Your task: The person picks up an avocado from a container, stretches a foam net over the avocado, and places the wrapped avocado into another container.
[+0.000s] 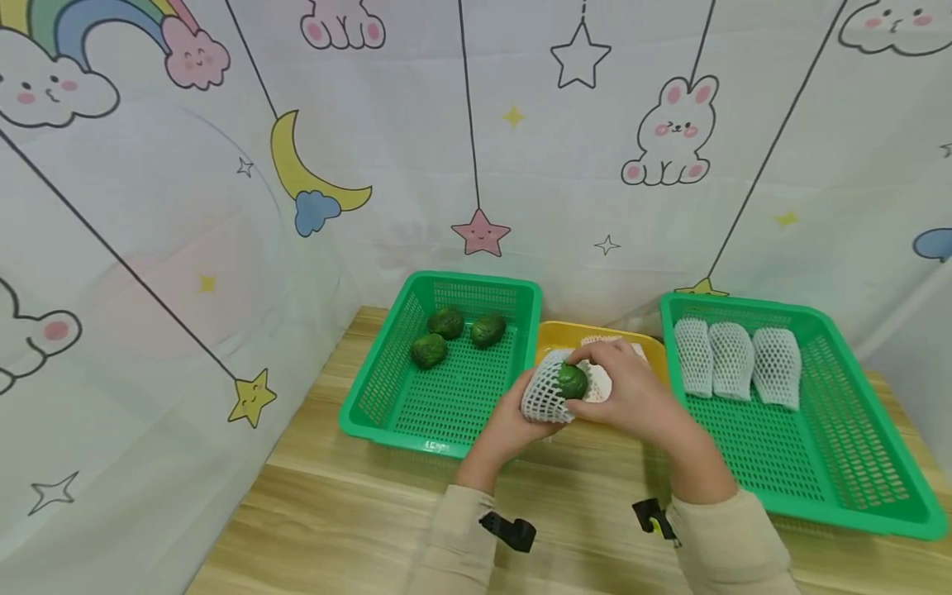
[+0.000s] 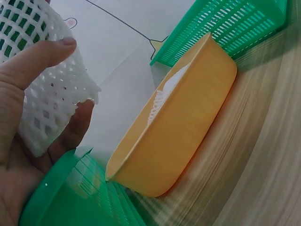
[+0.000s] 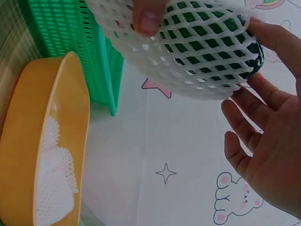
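Observation:
Over the yellow bin, my left hand (image 1: 521, 409) grips a white foam net sleeve (image 2: 51, 89) with its fingers and thumb curled around it. Most of a dark green avocado (image 3: 207, 40) is inside the sleeve, and its bare end (image 1: 573, 381) sticks out towards my right hand. Thumb and index finger of my right hand (image 1: 632, 392) pinch that end, right at the sleeve's rim. In the right wrist view, the other fingers (image 3: 242, 106) of this hand are loosely bent below the net.
A green basket (image 1: 439, 446) on the left holds three avocados (image 1: 446, 323). Between the baskets stands a yellow bin (image 2: 188, 127) with white foam nets (image 3: 56, 183). Three net-covered pieces (image 1: 731, 361) lie in the right green basket (image 1: 855, 516). A printed curtain (image 1: 416, 149) hangs behind the wooden table (image 1: 297, 512).

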Available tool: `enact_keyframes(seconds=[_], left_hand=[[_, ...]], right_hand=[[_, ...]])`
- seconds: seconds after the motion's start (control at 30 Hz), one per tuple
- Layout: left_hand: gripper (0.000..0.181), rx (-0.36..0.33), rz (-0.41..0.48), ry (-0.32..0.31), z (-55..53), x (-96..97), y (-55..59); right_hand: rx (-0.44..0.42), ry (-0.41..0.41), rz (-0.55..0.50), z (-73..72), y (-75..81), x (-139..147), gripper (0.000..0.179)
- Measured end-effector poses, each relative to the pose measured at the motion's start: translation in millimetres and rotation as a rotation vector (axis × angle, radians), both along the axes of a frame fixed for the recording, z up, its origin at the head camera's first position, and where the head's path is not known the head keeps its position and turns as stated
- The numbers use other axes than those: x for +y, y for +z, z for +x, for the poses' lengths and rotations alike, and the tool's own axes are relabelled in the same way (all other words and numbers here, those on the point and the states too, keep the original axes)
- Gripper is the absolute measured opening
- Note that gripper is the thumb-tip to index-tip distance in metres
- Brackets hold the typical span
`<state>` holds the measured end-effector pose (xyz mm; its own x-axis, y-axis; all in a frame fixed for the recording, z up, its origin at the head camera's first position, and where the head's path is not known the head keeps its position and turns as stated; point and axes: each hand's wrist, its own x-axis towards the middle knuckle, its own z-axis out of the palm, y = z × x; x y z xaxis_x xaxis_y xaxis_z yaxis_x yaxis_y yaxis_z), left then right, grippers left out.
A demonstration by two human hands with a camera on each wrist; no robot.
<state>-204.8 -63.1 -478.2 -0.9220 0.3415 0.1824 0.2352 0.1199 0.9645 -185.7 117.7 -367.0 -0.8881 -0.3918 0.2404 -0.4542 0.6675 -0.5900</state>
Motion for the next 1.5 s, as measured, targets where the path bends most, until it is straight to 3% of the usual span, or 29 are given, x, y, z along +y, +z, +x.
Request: enact_keyframes(seconds=[0.37, 0.63, 0.7, 0.77, 0.87, 0.97, 1.1, 1.17, 1.27, 1.33, 1.5], left_hand=[[0.086, -0.036, 0.037, 0.030, 0.4, 1.8, 2.6], [0.077, -0.020, 0.070, 0.034, 0.4, 0.0, 2.8], [0.076, -0.012, 0.073, 0.014, 0.9, -0.6, 3.3], [0.073, -0.029, 0.079, -0.005, 2.0, -1.4, 4.5], [0.073, -0.065, 0.117, -0.030, 6.3, -3.5, 11.4], [0.082, -0.066, 0.142, -0.038, 10.9, -4.8, 21.0], [0.082, -0.009, 0.143, -0.045, 14.7, -4.8, 30.1], [0.078, 0.024, 0.135, -0.052, 15.2, -4.7, 32.2], [0.073, 0.048, 0.114, -0.064, 14.6, -5.2, 32.3], [0.068, 0.049, 0.115, -0.077, 14.0, -5.9, 31.1], [0.042, -0.003, 0.187, -0.119, 13.0, -5.9, 27.8]], right_hand=[[0.120, -0.057, -0.019, -6.2, -22.6, -10.7, 0.039], [0.093, -0.049, 0.070, -6.4, -24.6, -15.0, 0.034], [0.097, -0.047, 0.048, -7.1, -26.8, -14.7, 0.027], [0.089, -0.058, -0.050, -8.0, -30.6, -13.4, 0.018], [0.032, -0.070, -0.291, -8.6, -35.8, -10.7, 0.018], [-0.135, -0.068, -0.491, -7.6, -42.6, -9.1, 0.037], [-0.435, -0.029, -0.579, -4.6, -54.8, -11.1, 0.075], [-0.528, -0.018, -0.598, -3.6, -61.0, -13.6, 0.082], [-0.545, -0.032, -0.621, -4.5, -64.8, -16.7, 0.079], [-0.530, -0.050, -0.621, -6.8, -59.0, -14.9, 0.075], [-0.485, -0.120, -0.580, -24.6, -13.2, 23.9, 0.078]])
